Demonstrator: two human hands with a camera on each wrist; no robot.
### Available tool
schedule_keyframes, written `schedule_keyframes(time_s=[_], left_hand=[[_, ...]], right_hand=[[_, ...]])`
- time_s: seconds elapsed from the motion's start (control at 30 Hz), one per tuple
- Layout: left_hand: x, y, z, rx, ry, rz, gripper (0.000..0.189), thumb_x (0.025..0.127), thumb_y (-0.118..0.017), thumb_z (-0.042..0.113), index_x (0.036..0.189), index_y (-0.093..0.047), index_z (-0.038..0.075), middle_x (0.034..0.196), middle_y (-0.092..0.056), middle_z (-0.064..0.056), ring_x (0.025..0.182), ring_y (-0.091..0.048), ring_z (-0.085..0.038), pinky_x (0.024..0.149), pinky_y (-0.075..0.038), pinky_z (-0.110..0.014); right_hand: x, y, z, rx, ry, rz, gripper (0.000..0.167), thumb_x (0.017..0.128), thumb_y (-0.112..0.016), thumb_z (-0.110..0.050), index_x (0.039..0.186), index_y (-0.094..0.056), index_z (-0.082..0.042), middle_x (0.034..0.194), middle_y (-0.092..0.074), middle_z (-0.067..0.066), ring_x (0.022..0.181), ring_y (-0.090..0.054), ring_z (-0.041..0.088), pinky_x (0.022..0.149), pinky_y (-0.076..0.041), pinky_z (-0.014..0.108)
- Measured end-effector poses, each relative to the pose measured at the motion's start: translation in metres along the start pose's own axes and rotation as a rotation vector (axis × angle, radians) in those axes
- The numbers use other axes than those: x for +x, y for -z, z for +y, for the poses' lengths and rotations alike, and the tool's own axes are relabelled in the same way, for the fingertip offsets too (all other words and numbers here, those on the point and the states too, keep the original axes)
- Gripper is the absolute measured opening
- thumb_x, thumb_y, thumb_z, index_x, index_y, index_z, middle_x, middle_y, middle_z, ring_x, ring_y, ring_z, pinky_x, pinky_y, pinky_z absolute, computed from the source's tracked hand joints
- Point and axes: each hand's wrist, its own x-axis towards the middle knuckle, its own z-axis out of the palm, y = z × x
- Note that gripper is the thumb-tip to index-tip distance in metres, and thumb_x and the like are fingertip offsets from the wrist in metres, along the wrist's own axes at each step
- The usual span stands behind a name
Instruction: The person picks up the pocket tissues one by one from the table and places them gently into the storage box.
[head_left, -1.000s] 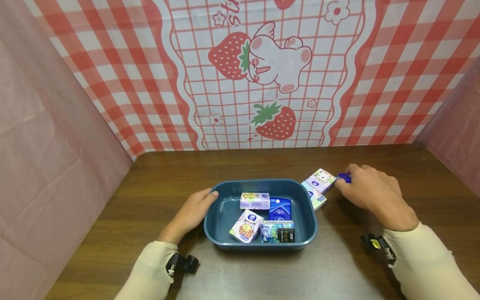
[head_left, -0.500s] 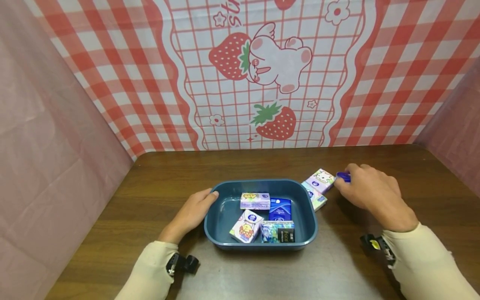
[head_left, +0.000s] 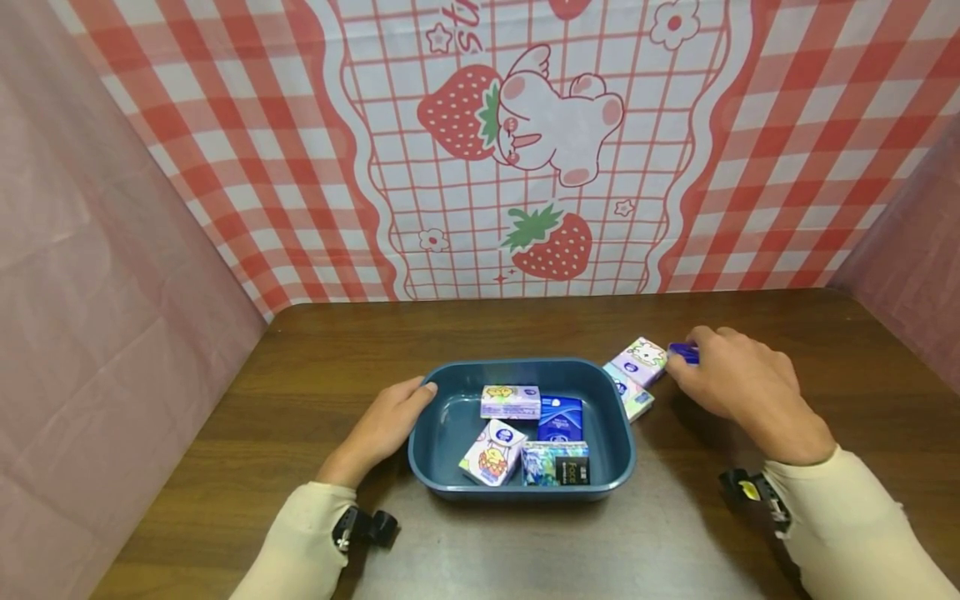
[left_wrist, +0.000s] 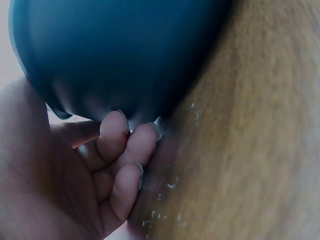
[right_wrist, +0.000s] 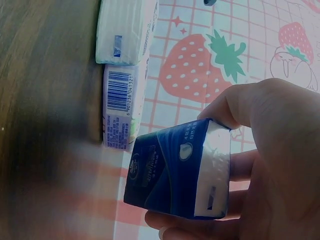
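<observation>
Blue pkt in R grip, L grip on tub

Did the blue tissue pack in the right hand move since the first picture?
Yes, just a little. In the head view, the blue tissue pack and right hand shifted left, closer to the blue basin, which stayed put.

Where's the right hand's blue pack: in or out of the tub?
Out: the right hand holds the blue pack clear of the tub, to its right.
</observation>
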Motion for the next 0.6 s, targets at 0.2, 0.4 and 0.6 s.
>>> schedule_keyframes(time_s=[0.2, 0.4, 0.6], left_hand=[[0.0011, -0.0006, -0.0018, 0.004, -0.014, 0.002, 0.036, 0.106, -0.046, 0.033, 0.119, -0.070, 0.010, 0.109, -0.068, -0.004, 0.102, -0.060, -0.020, 0.098, -0.046, -0.048], [0.0015, -0.0006, -0.0022, 0.008, -0.014, 0.001, 0.035, 0.106, -0.046, 0.033, 0.119, -0.070, 0.010, 0.109, -0.068, -0.004, 0.102, -0.060, -0.020, 0.098, -0.046, -0.047], [0.0009, 0.0000, -0.0017, 0.007, -0.026, -0.003, 0.035, 0.106, -0.046, 0.034, 0.115, -0.070, 0.010, 0.105, -0.068, -0.004, 0.098, -0.059, -0.019, 0.094, -0.046, -0.045]], right_hand=[[0.0003, -0.0010, -0.0013, -0.004, 0.001, 0.005, 0.063, 0.092, -0.062, -0.044, 0.128, -0.054, 0.007, 0.111, -0.059, 0.030, 0.087, -0.059, 0.041, 0.066, -0.052, 0.062], [-0.0004, -0.0017, -0.0035, 0.016, 0.009, 0.008, 0.063, 0.093, -0.063, -0.045, 0.129, -0.054, 0.006, 0.114, -0.059, 0.030, 0.090, -0.060, 0.042, 0.068, -0.052, 0.063], [-0.0025, -0.0015, -0.0056, 0.069, 0.022, 0.000, 0.065, 0.092, -0.064, -0.046, 0.131, -0.053, 0.005, 0.119, -0.058, 0.030, 0.098, -0.060, 0.046, 0.075, -0.051, 0.066]])
